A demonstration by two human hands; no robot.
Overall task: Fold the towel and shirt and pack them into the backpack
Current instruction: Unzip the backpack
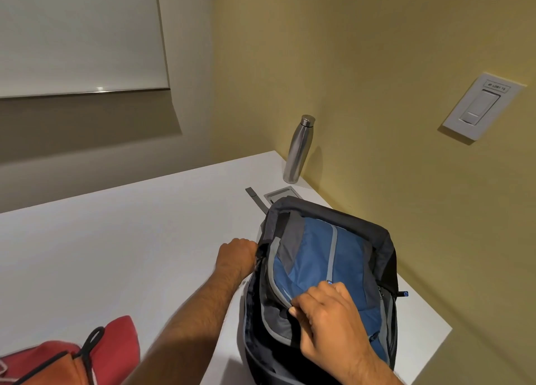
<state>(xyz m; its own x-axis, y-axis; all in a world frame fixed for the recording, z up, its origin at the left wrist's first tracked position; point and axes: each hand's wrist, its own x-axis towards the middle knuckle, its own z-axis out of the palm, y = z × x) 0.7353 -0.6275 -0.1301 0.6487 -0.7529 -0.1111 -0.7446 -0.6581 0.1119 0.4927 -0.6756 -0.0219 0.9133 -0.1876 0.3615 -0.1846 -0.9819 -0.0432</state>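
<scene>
A blue, grey and black backpack [324, 257] lies on the white table [130, 239] near its right edge. My left hand [236, 255] is closed on the backpack's left side by the zipper. On the blue front panel, my right hand [327, 318] pinches the grey zipper edge. A red cloth [121, 344] lies at the bottom left, partly cut off by the frame. The inside of the backpack is hidden.
A steel bottle [297, 149] stands at the table's far right corner by the yellow wall. A grey cable hatch [282, 196] is set into the tabletop behind the backpack. An orange bag with a black cord [66, 361] lies beside the red cloth. A wall switch [481, 106] sits at right.
</scene>
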